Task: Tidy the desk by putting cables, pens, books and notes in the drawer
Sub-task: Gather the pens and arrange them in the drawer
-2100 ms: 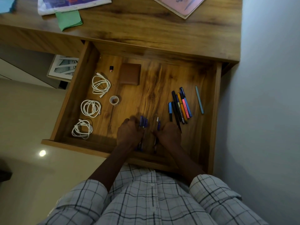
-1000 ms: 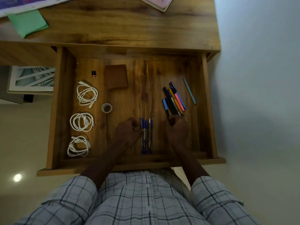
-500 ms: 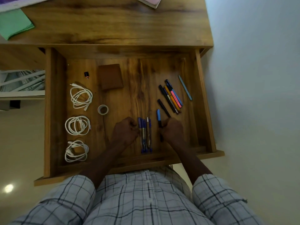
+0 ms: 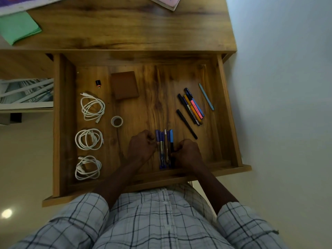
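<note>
The wooden drawer (image 4: 228, 112) is pulled out below the desk top (image 4: 129, 29). Near its front wall lies a tight row of blue pens (image 4: 162, 150). A blue-capped marker (image 4: 171, 138) lies against the right side of that row, and my right hand (image 4: 187, 153) is closed on its lower end. My left hand (image 4: 142, 147) is curled into a fist against the left side of the row. Further right are a loose black pen (image 4: 186, 126), a bundle of coloured markers (image 4: 192, 106) and a light blue pen (image 4: 206, 96).
Three coiled white cables (image 4: 92, 108) (image 4: 89, 139) (image 4: 88, 167) line the drawer's left side, beside a tape roll (image 4: 116, 121), a brown wallet (image 4: 124, 85) and a small black adapter (image 4: 98, 83). Green notes (image 4: 18, 29), a book (image 4: 27, 2) and a pink book (image 4: 165, 1) lie on the desk.
My right hand took the blue-capped marker from the bundle and slid it left against the row of blue pens. A black pen was left lying apart. My left hand stayed beside the row.
</note>
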